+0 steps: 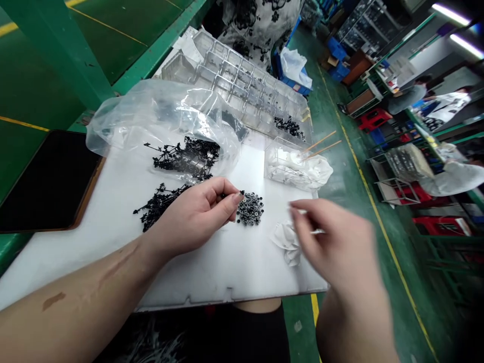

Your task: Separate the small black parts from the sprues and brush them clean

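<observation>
My left hand [198, 212] is closed in a pinch over the white board [212, 272], its fingertips holding a small black part beside a pile of small dark ring-shaped parts [250, 208]. My right hand [333, 242] hovers to the right, smeared by motion, above a crumpled white cloth [284, 241]; its fingers look curled, and what they hold is unclear. Black plastic sprues [159, 204] lie left of my left hand, and more of them [189, 157] spill from a clear plastic bag [159, 116].
A clear compartment tray [242, 75] stands at the back with black parts [289, 126] in one cell. A clear box [291, 164] holds white cloth and two wooden sticks [321, 143]. A black pad [45, 181] lies at the left. Another person sits behind the tray.
</observation>
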`<state>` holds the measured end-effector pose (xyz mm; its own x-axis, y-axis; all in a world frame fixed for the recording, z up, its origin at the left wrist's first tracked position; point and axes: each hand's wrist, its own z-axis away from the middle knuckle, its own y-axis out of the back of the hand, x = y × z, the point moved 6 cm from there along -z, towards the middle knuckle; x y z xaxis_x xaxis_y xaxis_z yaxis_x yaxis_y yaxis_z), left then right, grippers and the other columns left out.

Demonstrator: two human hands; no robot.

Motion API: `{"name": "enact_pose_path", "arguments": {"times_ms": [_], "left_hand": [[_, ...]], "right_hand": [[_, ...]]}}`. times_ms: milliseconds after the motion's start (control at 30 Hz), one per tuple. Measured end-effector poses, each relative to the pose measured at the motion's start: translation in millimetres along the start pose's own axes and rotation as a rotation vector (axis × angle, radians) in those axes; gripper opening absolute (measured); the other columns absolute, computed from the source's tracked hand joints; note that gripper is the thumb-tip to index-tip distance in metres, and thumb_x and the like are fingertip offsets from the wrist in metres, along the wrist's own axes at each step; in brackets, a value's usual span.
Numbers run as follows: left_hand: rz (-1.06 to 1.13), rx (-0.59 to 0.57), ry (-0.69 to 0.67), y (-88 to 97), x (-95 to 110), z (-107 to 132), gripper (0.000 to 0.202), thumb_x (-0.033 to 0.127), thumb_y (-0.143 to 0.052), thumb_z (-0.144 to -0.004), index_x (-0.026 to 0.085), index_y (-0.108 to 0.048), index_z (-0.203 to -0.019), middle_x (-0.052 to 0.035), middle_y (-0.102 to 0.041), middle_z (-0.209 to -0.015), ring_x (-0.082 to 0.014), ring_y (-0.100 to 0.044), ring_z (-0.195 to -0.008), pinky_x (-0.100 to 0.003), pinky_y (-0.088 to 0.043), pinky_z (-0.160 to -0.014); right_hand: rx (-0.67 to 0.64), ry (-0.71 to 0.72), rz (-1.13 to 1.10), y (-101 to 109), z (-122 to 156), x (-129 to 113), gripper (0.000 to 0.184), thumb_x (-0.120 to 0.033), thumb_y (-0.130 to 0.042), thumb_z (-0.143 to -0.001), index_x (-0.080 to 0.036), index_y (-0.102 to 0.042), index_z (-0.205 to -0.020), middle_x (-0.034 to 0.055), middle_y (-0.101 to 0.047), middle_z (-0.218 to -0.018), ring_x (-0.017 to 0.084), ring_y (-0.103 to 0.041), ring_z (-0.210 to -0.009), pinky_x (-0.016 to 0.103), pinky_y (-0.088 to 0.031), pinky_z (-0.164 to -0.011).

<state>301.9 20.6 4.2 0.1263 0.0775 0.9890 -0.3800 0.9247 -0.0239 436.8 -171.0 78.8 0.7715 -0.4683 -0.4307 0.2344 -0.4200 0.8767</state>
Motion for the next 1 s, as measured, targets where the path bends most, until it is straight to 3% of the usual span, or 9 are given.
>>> {"name": "enact_pose_path", "arguments": {"times_ms": [67, 167, 367, 533, 667, 833, 900, 1000], "left_hand": [[-0.032, 0.007, -0.019, -0.4, -0.2, -0.3, 0.028, 0.046, -0.060, -0.106, 0.022, -0.064, -0.092, 0.0040, -0.064, -0.071, -0.0096, -0.051, -0.058, -0.024, -0.041, -0.054], [-0.064, 0.001, -0.047, -2.2, 1.4, 0.2, 0.027, 0.044, -0.059, -0.105, 0.022, -0.065, -0.090, 0.0037, -0.065, -0.070, -0.0101, -0.051, -0.057, -0.025, -0.041, -0.054], [-0.086, -0.005, -0.057, -3.8, 5.6, 1.2, 0.027, 0.044, -0.059, -0.104, 0.022, -0.065, -0.089, 0.0032, -0.066, -0.070, -0.0120, -0.054, -0.059, -0.026, -0.042, -0.056], [-0.077, 0.009, -0.077, -5.5, 8.7, 1.2, 0.025, 0.040, -0.060, -0.103, 0.022, -0.065, -0.086, 0.0035, -0.065, -0.068, -0.0126, -0.052, -0.058, -0.027, -0.040, -0.056], [-0.054, 0.036, -0.072, -7.0, 10.2, 2.6, 0.025, 0.038, -0.062, -0.101, 0.021, -0.066, -0.083, 0.0037, -0.065, -0.067, -0.0130, -0.052, -0.058, -0.027, -0.039, -0.057], [-0.086, -0.039, -0.093, -9.5, 9.8, 2.3, 0.024, 0.037, -0.060, -0.102, 0.022, -0.067, -0.084, 0.0037, -0.065, -0.068, -0.0132, -0.054, -0.059, -0.027, -0.039, -0.058], [-0.109, -0.093, -0.098, -11.4, 9.1, 2.6, 0.024, 0.038, -0.060, -0.102, 0.022, -0.067, -0.086, 0.0042, -0.064, -0.068, -0.0127, -0.052, -0.057, -0.026, -0.038, -0.055], [-0.115, -0.126, -0.109, -13.2, 9.1, 4.4, 0.023, 0.038, -0.059, -0.103, 0.022, -0.067, -0.088, 0.0044, -0.064, -0.069, -0.0124, -0.053, -0.058, -0.025, -0.039, -0.054]], "right_hand": [[-0.223, 0.008, 0.327, -38.2, -4.9, 3.0, 0.020, -0.028, -0.062, -0.099, -0.025, -0.080, -0.106, 0.0066, -0.080, -0.097, 0.024, -0.071, -0.078, 0.035, -0.043, -0.066], [-0.319, -0.017, 0.474, -67.4, -7.1, 12.0, 0.025, -0.026, -0.057, -0.102, -0.026, -0.080, -0.112, 0.0059, -0.080, -0.097, 0.023, -0.070, -0.073, 0.034, -0.037, -0.061], [-0.373, -0.016, 0.526, -80.6, -8.2, 20.7, 0.031, -0.029, -0.052, -0.106, -0.028, -0.079, -0.120, 0.0051, -0.079, -0.099, 0.023, -0.072, -0.078, 0.034, -0.037, -0.062], [-0.351, -0.020, 0.493, -85.4, -11.3, 28.4, 0.028, -0.029, -0.054, -0.105, -0.024, -0.080, -0.112, 0.0063, -0.080, -0.101, 0.024, -0.073, -0.082, 0.034, -0.040, -0.066], [-0.326, 0.001, 0.431, -80.2, -13.7, 29.4, 0.020, -0.026, -0.058, -0.101, -0.021, -0.077, -0.102, 0.0065, -0.080, -0.098, 0.024, -0.072, -0.081, 0.034, -0.041, -0.067], [-0.197, 0.018, 0.300, -47.0, -10.8, 12.5, 0.006, -0.025, -0.066, -0.094, -0.022, -0.070, -0.093, 0.0006, -0.074, -0.084, 0.015, -0.061, -0.063, 0.030, -0.043, -0.061], [-0.105, 0.030, 0.153, -30.8, -7.5, -0.3, 0.004, -0.019, -0.069, -0.089, -0.023, -0.068, -0.090, -0.0021, -0.072, -0.082, 0.011, -0.056, -0.058, 0.028, -0.042, -0.056], [-0.003, 0.034, -0.143, -13.9, -3.1, -19.2, 0.016, -0.010, -0.070, -0.085, -0.024, -0.065, -0.087, -0.0023, -0.074, -0.090, 0.013, -0.066, -0.073, 0.026, -0.047, -0.060]]}}
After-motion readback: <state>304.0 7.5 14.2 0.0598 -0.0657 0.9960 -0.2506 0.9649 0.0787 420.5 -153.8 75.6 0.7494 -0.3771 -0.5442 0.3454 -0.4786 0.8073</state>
